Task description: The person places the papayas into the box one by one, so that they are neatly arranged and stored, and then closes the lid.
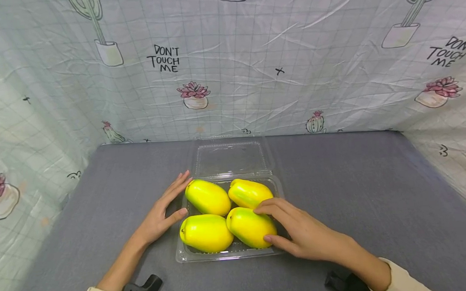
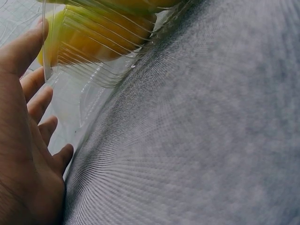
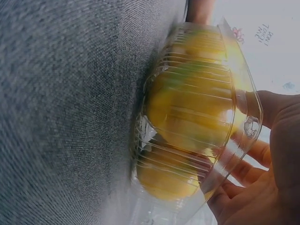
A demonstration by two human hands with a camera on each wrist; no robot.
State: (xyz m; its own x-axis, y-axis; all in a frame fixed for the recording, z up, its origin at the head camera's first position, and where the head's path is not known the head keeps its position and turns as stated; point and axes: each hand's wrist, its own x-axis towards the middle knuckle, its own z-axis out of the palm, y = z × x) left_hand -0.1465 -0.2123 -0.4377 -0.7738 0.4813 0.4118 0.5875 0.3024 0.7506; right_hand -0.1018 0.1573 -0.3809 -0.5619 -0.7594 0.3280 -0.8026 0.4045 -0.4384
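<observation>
A clear plastic clamshell box [image 1: 231, 255] lies with its lid [image 1: 231, 156] folded back, and several yellow-green mangoes fill its base in two rows. My right hand [image 1: 308, 232] holds the front right mango [image 1: 251, 231], thumb at its near side and fingers over its top. In the right wrist view the thumb shows beyond the box's rim. Along the box's left side, my left hand [image 1: 161, 216] rests with fingers extended, fingertips beside the back left mango [image 1: 208, 197]. The front left mango [image 1: 206, 234] and back right mango [image 1: 250, 193] lie next to these.
A grey cloth-covered table [image 1: 339, 179] surrounds the box. Behind and at both sides hangs a printed curtain [image 1: 233, 83] with cactus drawings. Black straps with devices [image 1: 143, 290] sit at both wrists.
</observation>
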